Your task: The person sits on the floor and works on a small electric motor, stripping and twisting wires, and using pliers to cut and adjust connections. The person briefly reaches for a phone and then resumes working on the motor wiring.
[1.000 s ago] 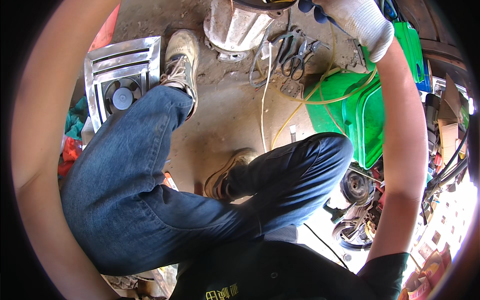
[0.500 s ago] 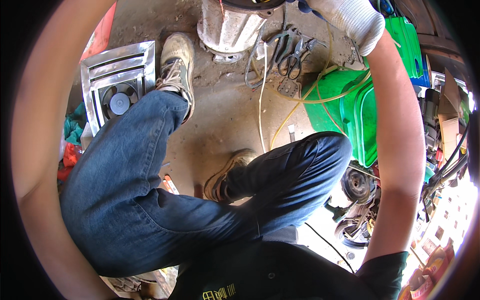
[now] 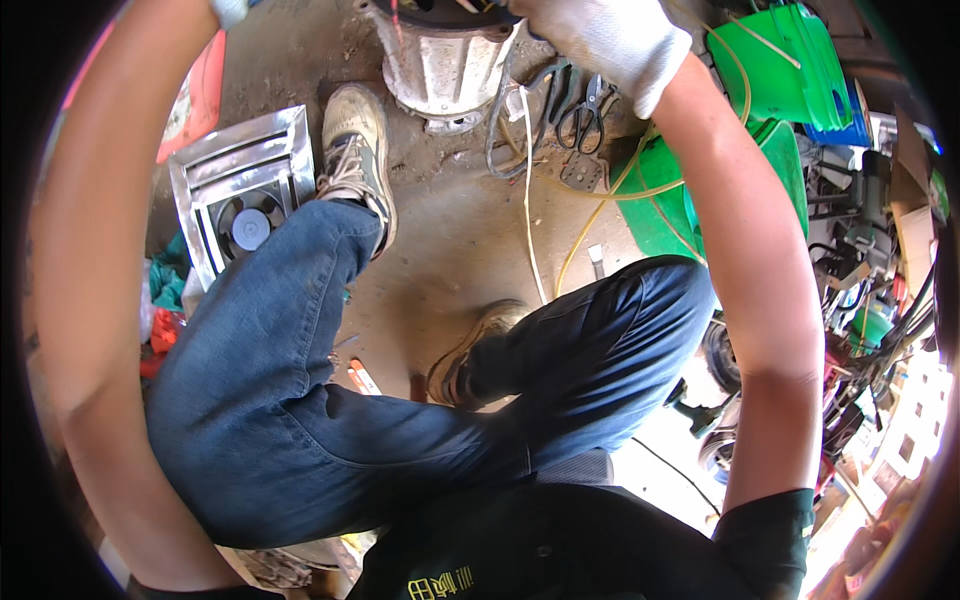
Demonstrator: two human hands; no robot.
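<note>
While ribbed metal casing [image 3: 447,72] stands on floor [image 3: 425,265], top ctr, gloved R hand [image 3: 600,42] is by its top, L hand [image 3: 231,9] mostly cropped; can't tell either's opening or grip.

Head-worn fisheye view, looking down, close above bent legs [image 3: 255,355]
</note>
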